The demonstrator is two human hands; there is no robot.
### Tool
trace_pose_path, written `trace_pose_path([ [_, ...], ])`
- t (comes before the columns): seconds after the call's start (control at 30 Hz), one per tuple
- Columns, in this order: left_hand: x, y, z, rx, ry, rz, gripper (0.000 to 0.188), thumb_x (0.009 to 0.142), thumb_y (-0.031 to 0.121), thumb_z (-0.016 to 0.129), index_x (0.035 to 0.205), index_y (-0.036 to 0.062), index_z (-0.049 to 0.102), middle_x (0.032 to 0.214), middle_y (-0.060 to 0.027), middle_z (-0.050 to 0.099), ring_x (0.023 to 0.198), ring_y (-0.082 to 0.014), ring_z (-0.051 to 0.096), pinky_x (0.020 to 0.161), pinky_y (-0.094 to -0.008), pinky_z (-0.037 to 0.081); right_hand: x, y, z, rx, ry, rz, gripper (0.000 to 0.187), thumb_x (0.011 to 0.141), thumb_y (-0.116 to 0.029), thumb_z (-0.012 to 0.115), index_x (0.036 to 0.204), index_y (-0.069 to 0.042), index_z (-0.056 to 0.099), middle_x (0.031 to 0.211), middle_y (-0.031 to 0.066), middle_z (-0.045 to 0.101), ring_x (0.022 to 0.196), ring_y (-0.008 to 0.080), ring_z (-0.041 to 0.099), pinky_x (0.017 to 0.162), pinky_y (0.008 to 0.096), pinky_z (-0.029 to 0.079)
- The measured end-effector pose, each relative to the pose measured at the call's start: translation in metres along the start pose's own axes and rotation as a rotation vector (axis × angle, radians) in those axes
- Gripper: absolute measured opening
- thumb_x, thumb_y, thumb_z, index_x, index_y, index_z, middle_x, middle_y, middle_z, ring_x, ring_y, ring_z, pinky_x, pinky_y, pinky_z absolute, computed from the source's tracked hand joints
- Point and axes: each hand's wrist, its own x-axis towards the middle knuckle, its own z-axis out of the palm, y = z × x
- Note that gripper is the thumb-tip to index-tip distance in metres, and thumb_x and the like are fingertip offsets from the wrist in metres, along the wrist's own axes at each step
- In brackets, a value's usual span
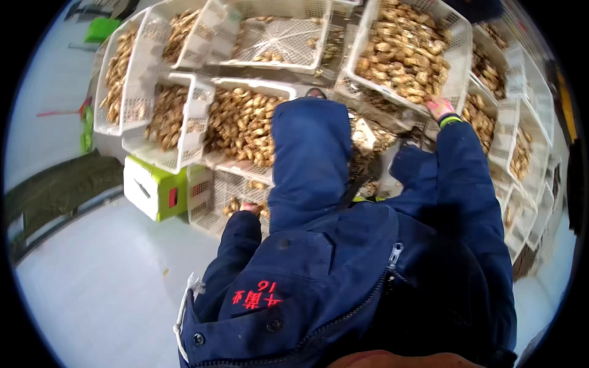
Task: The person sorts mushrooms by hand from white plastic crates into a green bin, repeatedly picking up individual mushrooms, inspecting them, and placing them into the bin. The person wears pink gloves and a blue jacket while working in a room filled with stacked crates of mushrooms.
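Note:
My right hand [440, 109], above a yellow-green cuff, is at the near rim of a large white plastic crate [457, 58] heaped with light brown mushrooms [405, 52]. Its fingers look closed over the rim, next to the mushrooms. Lower down on the left, my left hand [250, 207] reaches into a white mesh crate [215, 190] holding a few mushrooms [232, 206]. The dark blue sleeve and my knee partly cover that hand, and its fingers are hidden.
More white crates of mushrooms surround me, including a full one [242, 126] before my left knee and a stack [521, 116] on the right. A sparsely filled crate [279, 52] lies ahead. A green and white box [156, 187] stands left, by a dark strip [61, 196].

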Motion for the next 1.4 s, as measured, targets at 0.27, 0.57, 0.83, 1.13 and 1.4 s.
trace_pose_path([
  [0.27, -0.035, -0.072, 0.013, -1.546, 0.455, -0.407, 0.033, 0.085, 0.014, 0.060, 0.114, 0.0003, 0.053, 0.084, -0.0100, 0.063, 0.056, -0.0150, 0.054, 0.051, -0.0293, 0.046, -0.004, -0.010, -0.041, 0.285, 0.223, 0.218, 0.034, 0.083, -0.025, 0.048, 0.112, -0.013, 0.061, 0.112, 0.0153, 0.060, 0.109, 0.0292, 0.054, 0.093, 0.0341, 0.041],
  [0.57, -0.074, 0.091, -0.420, -1.414, 1.177, 0.156, 0.038, 0.093, 0.023, 0.050, 0.120, -0.0030, 0.051, 0.101, -0.0122, 0.062, 0.087, -0.0164, 0.059, 0.077, -0.0267, 0.047, 0.025, 0.011, -0.053, 0.284, 0.185, 0.179, 0.034, 0.083, -0.015, 0.048, 0.115, -0.009, 0.059, 0.112, 0.0168, 0.060, 0.107, 0.0292, 0.056, 0.093, 0.0346, 0.042],
  [0.83, 0.073, 0.261, -0.567, -1.732, 0.746, 0.822, 0.028, 0.092, 0.010, 0.047, 0.115, -0.0041, 0.052, 0.095, -0.0157, 0.064, 0.082, -0.0187, 0.062, 0.075, -0.0278, 0.050, 0.053, -0.021, -0.019, -0.187, -0.046, 0.002, 0.055, 0.079, -0.026, 0.059, 0.132, -0.025, 0.043, 0.139, 0.0101, 0.039, 0.128, 0.0286, 0.037, 0.103, 0.0396, 0.034],
  [1.13, 0.136, 0.243, -0.548, -1.834, 0.552, 0.700, 0.027, 0.092, 0.012, 0.048, 0.112, -0.0037, 0.055, 0.091, -0.0128, 0.064, 0.077, -0.0157, 0.061, 0.068, -0.0253, 0.049, 0.081, -0.037, 0.011, -0.376, -0.030, 0.016, 0.043, 0.080, -0.021, 0.054, 0.122, -0.021, 0.054, 0.113, 0.0173, 0.056, 0.112, 0.0350, 0.048, 0.092, 0.0429, 0.041],
  [1.4, 0.127, 0.249, -0.550, -1.706, 0.532, 0.688, 0.030, 0.094, 0.016, 0.044, 0.115, -0.0039, 0.053, 0.094, -0.0127, 0.063, 0.080, -0.0171, 0.061, 0.071, -0.0267, 0.048, 0.078, -0.010, -0.013, 0.157, 0.175, 0.121, 0.025, 0.082, -0.026, 0.052, 0.097, -0.011, 0.064, 0.095, 0.0145, 0.065, 0.094, 0.0302, 0.060, 0.085, 0.0379, 0.046],
])
